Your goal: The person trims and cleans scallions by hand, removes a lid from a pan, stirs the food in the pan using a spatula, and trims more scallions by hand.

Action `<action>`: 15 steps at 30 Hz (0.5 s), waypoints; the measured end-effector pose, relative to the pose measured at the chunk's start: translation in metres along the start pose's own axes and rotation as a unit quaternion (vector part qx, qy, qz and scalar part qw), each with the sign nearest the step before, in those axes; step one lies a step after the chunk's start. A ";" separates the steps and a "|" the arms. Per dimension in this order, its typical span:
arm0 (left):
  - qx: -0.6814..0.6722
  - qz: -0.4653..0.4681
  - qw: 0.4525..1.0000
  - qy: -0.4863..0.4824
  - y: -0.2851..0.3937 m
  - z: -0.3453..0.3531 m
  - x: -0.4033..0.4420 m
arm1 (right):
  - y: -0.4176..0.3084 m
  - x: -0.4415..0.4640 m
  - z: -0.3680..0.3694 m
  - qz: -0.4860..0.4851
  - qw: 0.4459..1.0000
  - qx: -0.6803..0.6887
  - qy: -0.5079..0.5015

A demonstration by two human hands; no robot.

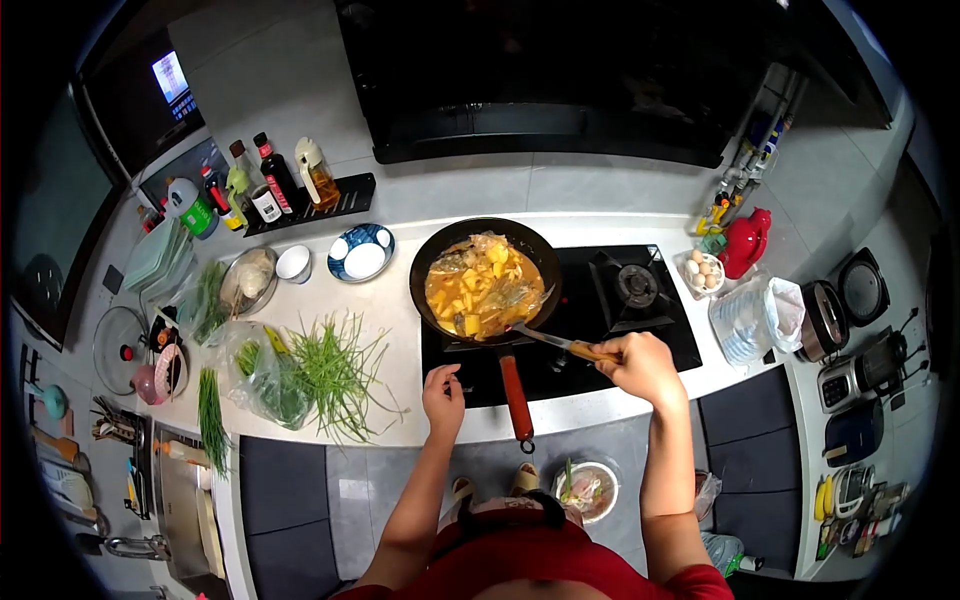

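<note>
My right hand (640, 368) is wrapped round the wooden handle of a spatula (583, 349), whose metal end reaches into the near right side of a black frying pan (418, 290). Yellow chunks and what looks like fish lie in orange-brown sauce (490, 285) inside the pan. The pan rests on the left part of a black gas stove (590, 300), its red-brown handle (516, 395) pointing toward me. Left of that handle, my left hand (443, 400) hovers near the counter edge, fingers loosely bent and apart, holding nothing.
Chopped green stalks (345, 375) and a plastic bag of greens (265, 385) lie on the left counter. Behind are a blue-patterned plate (362, 253), a white cup (294, 264) and several bottles. Eggs in a bowl (702, 272) sit right of the stove. A white bucket (612, 498) stands below.
</note>
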State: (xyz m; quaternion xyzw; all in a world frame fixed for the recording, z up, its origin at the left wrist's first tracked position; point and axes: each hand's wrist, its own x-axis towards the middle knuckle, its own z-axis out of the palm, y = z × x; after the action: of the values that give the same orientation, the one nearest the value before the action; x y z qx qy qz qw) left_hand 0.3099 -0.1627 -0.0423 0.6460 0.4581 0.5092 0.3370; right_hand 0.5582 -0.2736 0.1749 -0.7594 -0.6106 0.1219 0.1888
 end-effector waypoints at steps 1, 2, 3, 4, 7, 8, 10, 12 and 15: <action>0.000 0.001 1.000 0.001 -0.001 -0.002 0.000 | 0.004 0.003 0.010 -0.006 1.000 0.013 0.000; 0.000 0.001 1.000 0.004 -0.002 -0.005 0.000 | 0.008 0.005 0.021 -0.014 1.000 0.026 0.000; 0.000 0.002 1.000 0.006 -0.003 -0.008 0.000 | 0.012 0.005 0.033 -0.014 0.999 0.035 0.003; 0.005 -0.009 1.000 0.008 -0.003 -0.009 0.000 | 0.016 0.005 0.046 -0.001 0.999 0.054 -0.005; 0.017 -0.033 0.999 0.012 -0.005 -0.017 0.000 | 0.025 0.004 0.097 0.011 0.997 0.078 0.010; 0.016 -0.033 0.999 0.013 -0.005 -0.019 0.000 | 0.024 0.004 0.110 0.022 0.996 0.080 0.014; 0.023 -0.033 0.999 0.017 -0.002 -0.024 0.002 | 0.020 0.007 0.130 -0.006 0.994 0.089 0.070; 0.038 -0.033 0.999 0.021 0.003 -0.030 0.003 | 0.016 0.011 0.142 -0.010 0.994 0.060 0.092; 0.037 -0.021 0.999 0.031 0.006 -0.035 0.004 | 0.012 0.021 0.164 -0.038 0.989 0.025 0.139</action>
State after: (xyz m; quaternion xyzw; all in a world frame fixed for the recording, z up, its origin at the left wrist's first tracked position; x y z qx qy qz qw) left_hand 0.2776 -0.1625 -0.0270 0.6323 0.5004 0.5041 0.3093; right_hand 0.5054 -0.2327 0.0232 -0.7404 -0.6034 0.0232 0.2952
